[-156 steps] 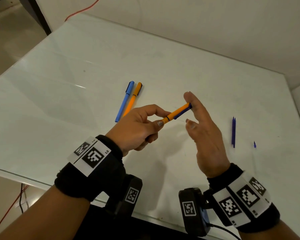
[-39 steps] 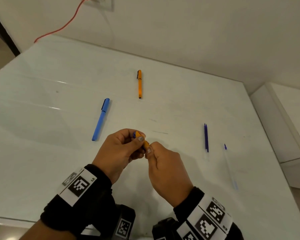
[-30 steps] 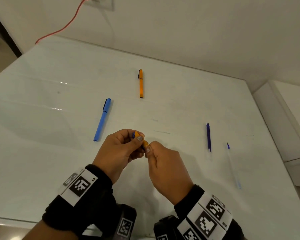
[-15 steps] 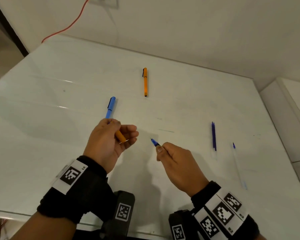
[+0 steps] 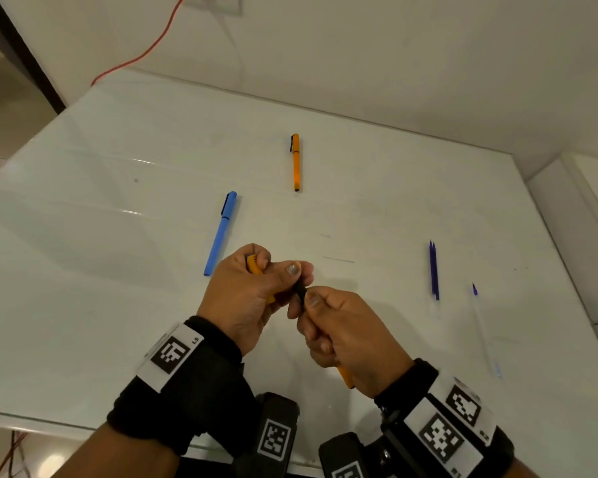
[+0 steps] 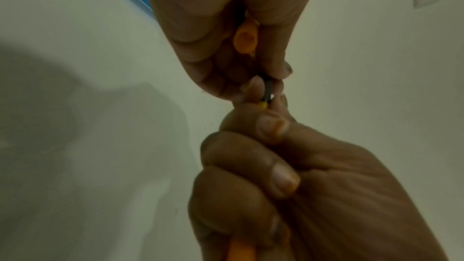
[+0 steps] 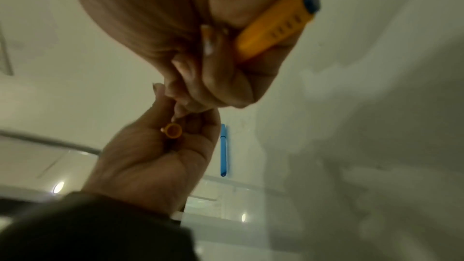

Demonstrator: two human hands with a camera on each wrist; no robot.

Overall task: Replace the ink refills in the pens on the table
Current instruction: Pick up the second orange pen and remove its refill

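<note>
My right hand (image 5: 339, 326) grips an orange pen barrel (image 7: 273, 27); its rear end sticks out below the palm (image 5: 346, 378). My left hand (image 5: 256, 291) keeps the pen's orange cap (image 5: 253, 264) curled in its fingers, its open mouth showing in the right wrist view (image 7: 172, 130). Left thumb and forefinger pinch the dark tip section (image 5: 300, 292) at the barrel's front. The hands touch above the table's near middle. Two dark blue refills (image 5: 433, 270) lie side by side to the right. A clear refill (image 5: 484, 329) with a blue tip lies further right.
A capped blue pen (image 5: 220, 232) lies just left of my left hand. A capped orange pen (image 5: 295, 162) lies farther back in the middle. The white table (image 5: 83, 270) meets the wall behind and a white ledge (image 5: 573, 236) on the right. A red cable (image 5: 142, 55) runs down the wall.
Half a second ago the hands were apart, the right one holding the pen with its tip bared. They have come together, and my left thumb and forefinger now pinch the tip section.
</note>
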